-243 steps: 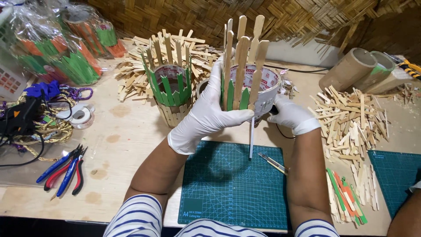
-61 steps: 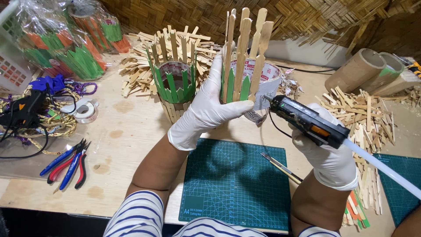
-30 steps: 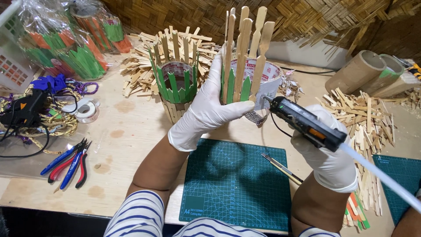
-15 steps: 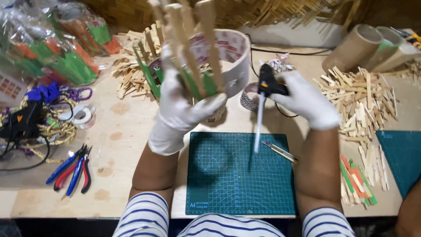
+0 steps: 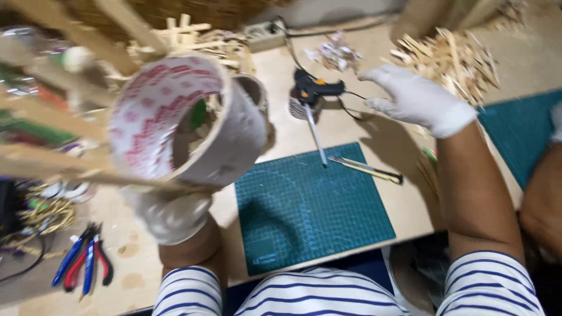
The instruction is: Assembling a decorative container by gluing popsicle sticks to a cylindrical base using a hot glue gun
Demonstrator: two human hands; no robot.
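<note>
The left hand [image 5: 170, 216] grips the stick-clad paper cup [image 5: 187, 123] from below, fingers wrapped under its base (blurred). The right hand [image 5: 418, 99] hovers empty, fingers loosely spread, just right of the glue gun [image 5: 313, 93].

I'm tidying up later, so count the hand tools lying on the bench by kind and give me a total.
Black hot glue gun with a clear glue stick: 1
Slim utility knife lying on the green cutting mat: 1
Pliers with blue and red handles: 2, as far as the blur lets me tell
Total: 4
</note>
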